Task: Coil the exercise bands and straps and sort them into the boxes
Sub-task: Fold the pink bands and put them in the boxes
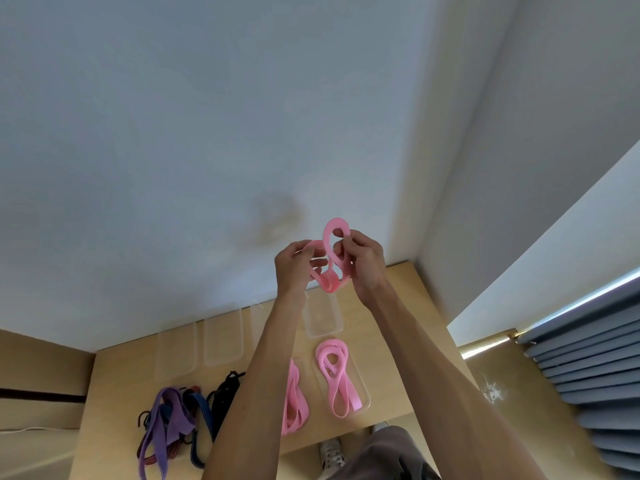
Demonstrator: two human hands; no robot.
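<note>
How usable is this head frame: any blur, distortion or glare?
Head view: wide-angle bending tilts the wall and table; the whole frame is slightly soft; a bright strip glares at the window edge; the hands' faint shadow smudges the wall; the pink band reads clearly.

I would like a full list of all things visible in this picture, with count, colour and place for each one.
held band: one, pink, raised in front of the wall, in both hands
coiled band: one, pink, in a clear box on the table
loose band: one, pink, left of the coiled band, partly behind the left arm
straps pile: several, purple, blue, black, table's left part
empty boxes: at least three, clear, table's far side
table: one, light wood, below the wall
shoe: one, white, on the floor
left hand: one, grips the held band
right hand: one, grips the held band
</note>
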